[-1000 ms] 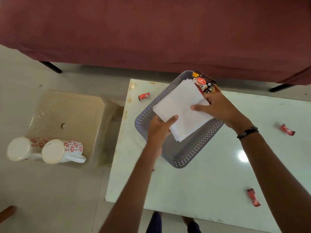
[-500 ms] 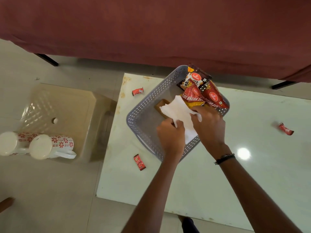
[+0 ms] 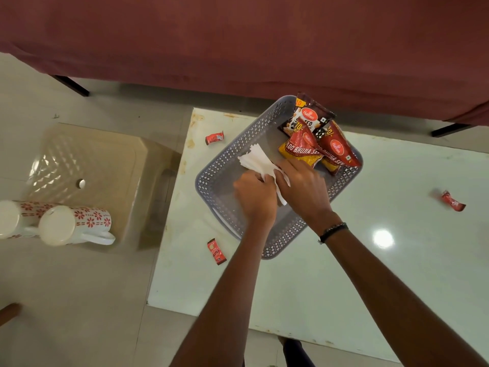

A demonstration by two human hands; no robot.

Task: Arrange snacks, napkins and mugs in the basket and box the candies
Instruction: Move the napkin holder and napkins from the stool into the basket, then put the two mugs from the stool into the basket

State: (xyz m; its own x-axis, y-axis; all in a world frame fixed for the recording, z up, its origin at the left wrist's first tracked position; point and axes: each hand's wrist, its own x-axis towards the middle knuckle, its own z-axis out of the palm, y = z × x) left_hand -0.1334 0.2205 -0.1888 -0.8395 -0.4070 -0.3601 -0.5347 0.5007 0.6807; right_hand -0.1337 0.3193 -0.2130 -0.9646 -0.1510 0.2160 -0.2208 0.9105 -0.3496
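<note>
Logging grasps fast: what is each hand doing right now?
Left hand: closed on the stack of white paper napkins over the grey perforated plastic basket.
Right hand: also gripping the napkins.

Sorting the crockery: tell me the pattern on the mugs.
White mugs with red flower motifs and dashed bands, shown in the head view.

I see white napkins [image 3: 258, 161] in my grey perforated basket [image 3: 225, 168], red and yellow snack packets [image 3: 315, 144], red candies [image 3: 214, 137], and white mugs [image 3: 75, 225] with red flowers.
</note>
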